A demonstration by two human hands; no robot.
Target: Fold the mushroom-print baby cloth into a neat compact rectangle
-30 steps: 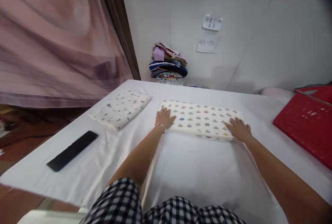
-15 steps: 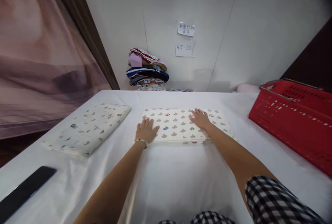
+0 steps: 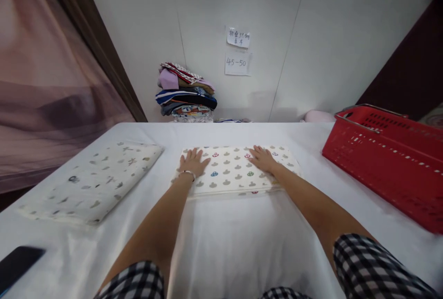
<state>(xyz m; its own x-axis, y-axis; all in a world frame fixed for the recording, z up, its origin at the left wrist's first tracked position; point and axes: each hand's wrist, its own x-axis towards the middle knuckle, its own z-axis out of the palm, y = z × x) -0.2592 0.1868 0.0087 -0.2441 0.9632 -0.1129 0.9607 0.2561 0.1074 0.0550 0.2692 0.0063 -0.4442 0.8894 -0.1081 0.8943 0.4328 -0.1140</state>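
A folded white cloth (image 3: pixel 231 168) printed with grey, red, blue and green mushroom-like shapes lies flat in front of me, its long side running left to right. My left hand (image 3: pixel 193 162) rests on its left part, palm down with the fingers spread; a bracelet circles that wrist. On the right part of the same cloth lies my right hand (image 3: pixel 263 158), also flat with fingers apart. Further left, untouched, is a second folded white cloth (image 3: pixel 100 181) with small scattered prints.
The table has a white cover (image 3: pixel 256 239). A red basket (image 3: pixel 384 165) stands on the right, and a dark flat object (image 3: pixel 19 266) lies at the lower left. Behind the table rises a stack of folded fabrics (image 3: pixel 187 93) by the wall with paper signs (image 3: pixel 237 64).
My left hand has slid farther up the cloth toward its back edge. The right hand stays nearly in place. The whole view has shifted slightly.
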